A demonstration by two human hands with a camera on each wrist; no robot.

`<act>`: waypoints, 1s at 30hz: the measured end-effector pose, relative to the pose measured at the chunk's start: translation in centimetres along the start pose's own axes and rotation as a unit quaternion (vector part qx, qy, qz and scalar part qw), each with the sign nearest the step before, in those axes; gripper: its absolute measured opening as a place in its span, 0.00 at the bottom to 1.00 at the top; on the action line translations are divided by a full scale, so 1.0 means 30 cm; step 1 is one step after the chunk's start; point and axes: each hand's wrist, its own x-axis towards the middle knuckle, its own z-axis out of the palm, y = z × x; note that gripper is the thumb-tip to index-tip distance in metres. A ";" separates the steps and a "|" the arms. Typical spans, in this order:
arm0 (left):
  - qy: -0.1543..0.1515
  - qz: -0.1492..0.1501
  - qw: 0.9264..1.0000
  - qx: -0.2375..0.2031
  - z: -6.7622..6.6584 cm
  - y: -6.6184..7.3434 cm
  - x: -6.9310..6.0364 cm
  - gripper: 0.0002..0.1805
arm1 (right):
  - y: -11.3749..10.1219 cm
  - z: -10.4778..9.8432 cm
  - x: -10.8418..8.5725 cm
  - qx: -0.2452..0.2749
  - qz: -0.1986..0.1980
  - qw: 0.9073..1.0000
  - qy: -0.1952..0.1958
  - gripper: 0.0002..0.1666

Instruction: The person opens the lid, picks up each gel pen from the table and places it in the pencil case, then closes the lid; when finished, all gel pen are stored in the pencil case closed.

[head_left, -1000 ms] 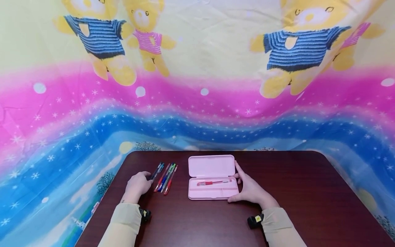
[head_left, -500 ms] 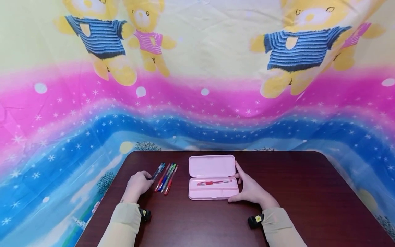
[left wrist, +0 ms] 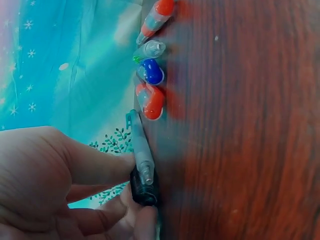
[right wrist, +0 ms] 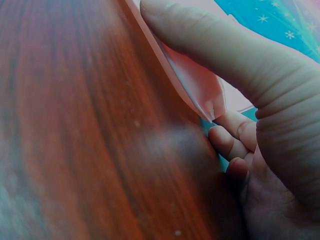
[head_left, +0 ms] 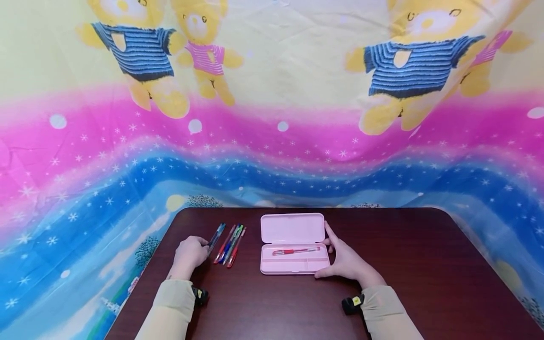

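Note:
My left hand (head_left: 192,252) pinches a black-capped pen (left wrist: 145,191) between thumb and fingers, low at the table. Right against that pen lies a clear pen with a teal clip (left wrist: 141,147). In the head view, several other pens (head_left: 230,244) with red, blue and green parts lie just right of this hand. A pink pencil case (head_left: 272,267) lies with its lid (head_left: 292,228) folded back. Inside its long rear compartment rests a red gel pen (head_left: 293,251). My right hand (head_left: 346,259) touches the case's right side, thumb at the front corner and forefinger stretched along the lid.
The dark wooden table (head_left: 272,307) reaches back to a printed bear curtain (head_left: 280,156). Its rounded back corners show on both sides. A black wrist camera sits on each wrist, the right one (head_left: 352,304) close above the tabletop.
At my left hand, the black pen no longer shows clearly beside the teal pen in the head view. Both hands and the case keep nearly the same places.

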 end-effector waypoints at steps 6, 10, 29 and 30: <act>0.021 0.003 1.000 0.006 0.000 0.003 -0.007 0.14 | 0.001 0.004 0.000 0.005 0.002 1.000 -0.003 0.95; 0.049 0.021 0.999 -0.001 -0.003 0.024 -0.017 0.15 | 0.002 0.003 0.001 0.002 0.004 1.000 -0.005 0.95; 0.060 0.227 0.966 -0.107 0.055 0.322 -0.093 0.09 | 0.002 0.001 0.001 0.008 0.004 1.000 -0.005 0.96; 0.057 0.237 0.964 -0.106 0.066 0.335 -0.094 0.09 | 0.002 0.001 0.001 0.007 0.005 1.000 -0.005 0.96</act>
